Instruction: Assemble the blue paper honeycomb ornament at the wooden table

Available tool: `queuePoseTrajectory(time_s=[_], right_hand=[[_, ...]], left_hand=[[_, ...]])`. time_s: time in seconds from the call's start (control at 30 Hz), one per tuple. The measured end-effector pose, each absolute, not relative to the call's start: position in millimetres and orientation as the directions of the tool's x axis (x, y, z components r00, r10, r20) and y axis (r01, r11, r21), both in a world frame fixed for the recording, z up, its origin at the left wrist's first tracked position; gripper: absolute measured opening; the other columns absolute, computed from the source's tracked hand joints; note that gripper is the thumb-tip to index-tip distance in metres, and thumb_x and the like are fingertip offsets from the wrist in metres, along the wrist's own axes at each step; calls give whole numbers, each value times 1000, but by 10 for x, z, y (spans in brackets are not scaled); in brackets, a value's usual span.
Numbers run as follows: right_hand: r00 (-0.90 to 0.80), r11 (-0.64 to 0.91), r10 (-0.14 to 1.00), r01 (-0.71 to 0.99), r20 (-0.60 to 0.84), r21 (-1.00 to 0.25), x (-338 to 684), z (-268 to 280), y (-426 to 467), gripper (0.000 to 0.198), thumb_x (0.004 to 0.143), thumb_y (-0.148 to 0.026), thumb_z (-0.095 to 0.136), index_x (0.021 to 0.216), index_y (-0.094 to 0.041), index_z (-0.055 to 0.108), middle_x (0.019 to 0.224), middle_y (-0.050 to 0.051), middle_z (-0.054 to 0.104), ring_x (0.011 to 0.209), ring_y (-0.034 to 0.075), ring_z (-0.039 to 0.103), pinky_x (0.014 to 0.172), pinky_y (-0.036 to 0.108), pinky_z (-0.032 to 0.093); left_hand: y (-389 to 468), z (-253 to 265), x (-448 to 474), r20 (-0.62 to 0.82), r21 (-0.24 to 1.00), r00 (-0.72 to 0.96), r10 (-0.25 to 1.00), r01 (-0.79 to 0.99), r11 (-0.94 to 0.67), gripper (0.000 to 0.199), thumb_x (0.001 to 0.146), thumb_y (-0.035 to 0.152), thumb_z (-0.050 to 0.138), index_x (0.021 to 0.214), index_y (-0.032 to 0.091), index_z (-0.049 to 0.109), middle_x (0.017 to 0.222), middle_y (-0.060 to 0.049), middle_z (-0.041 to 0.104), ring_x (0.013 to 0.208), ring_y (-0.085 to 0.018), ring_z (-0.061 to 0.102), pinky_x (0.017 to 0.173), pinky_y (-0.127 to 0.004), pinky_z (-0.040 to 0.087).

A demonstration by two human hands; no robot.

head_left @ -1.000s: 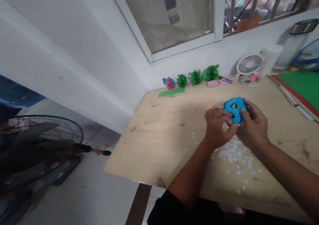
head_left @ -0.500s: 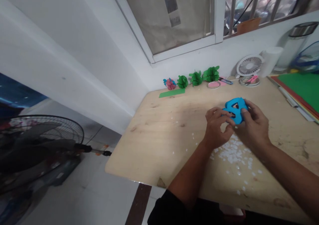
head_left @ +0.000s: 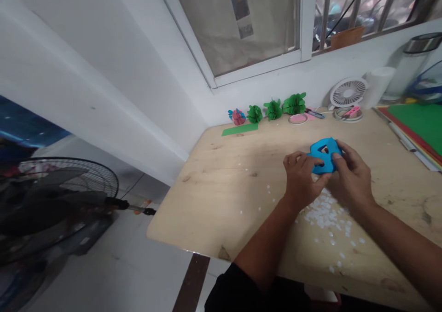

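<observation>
The person holds a blue piece above the right part of the wooden tabletop, between the two hands. It has a rounded outline and two dark-edged openings, one above the other, and its flat side is facing up to the view.

The right hand pinches the right edge of this piece: its thumb presses on the upper face, and the other fingers bend behind the edge, where they are partly hidden. The left hand is at the lower left of the piece. Its forefinger lies across the blue face near the lower opening, and its thumb points to the lower edge; whether these fingers pinch the piece or only touch it, I cannot tell.

Just below the hands, many small white bits are scattered on the tabletop, and a few others lie apart to the left.

Along the wall stands a row of folded figures: a pink and blue one at the left, then three green ones. In front of the first figures lies a green strip. More to the right are a cutter and a small white fan.
</observation>
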State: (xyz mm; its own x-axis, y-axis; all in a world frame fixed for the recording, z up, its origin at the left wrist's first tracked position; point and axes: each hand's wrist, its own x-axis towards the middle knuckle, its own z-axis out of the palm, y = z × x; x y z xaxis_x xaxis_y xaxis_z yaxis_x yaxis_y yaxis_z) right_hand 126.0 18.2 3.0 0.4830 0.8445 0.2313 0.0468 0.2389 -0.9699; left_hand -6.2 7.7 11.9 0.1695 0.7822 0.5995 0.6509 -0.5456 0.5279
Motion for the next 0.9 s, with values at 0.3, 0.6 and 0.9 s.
queuePoseTrajectory(time_s=[0.3, 0.6, 0.9], right_hand=[[469, 239, 859, -15, 205, -971, 1306, -31, 225, 55, 80, -55, 83, 125, -22, 77, 107, 11, 80, 94, 27, 77, 85, 47, 65], [450, 222, 875, -46, 178, -974, 1300, -75, 229, 61, 81, -60, 82, 129, -23, 75, 104, 7, 79, 86, 23, 74, 83, 43, 64], [432, 181, 890, -36, 148, -983, 1310, -54, 214, 65, 79, -60, 83, 131, -22, 75, 112, 12, 79, 96, 29, 75, 91, 52, 63]], left_hand=[[113, 121, -107, 532, 672, 113, 839, 546, -500, 23, 82, 22, 87, 102, 26, 76, 105, -4, 82, 122, -29, 66, 112, -47, 50], [136, 154, -129, 481, 822, 69, 874, 312, -477, 14, 87, 17, 83, 98, 24, 77, 100, -4, 82, 110, -24, 71, 106, -43, 56], [203, 67, -139, 378, 914, -46, 925, 179, -364, 3, 89, 21, 75, 91, 20, 76, 100, -6, 81, 101, -22, 75, 96, -38, 59]])
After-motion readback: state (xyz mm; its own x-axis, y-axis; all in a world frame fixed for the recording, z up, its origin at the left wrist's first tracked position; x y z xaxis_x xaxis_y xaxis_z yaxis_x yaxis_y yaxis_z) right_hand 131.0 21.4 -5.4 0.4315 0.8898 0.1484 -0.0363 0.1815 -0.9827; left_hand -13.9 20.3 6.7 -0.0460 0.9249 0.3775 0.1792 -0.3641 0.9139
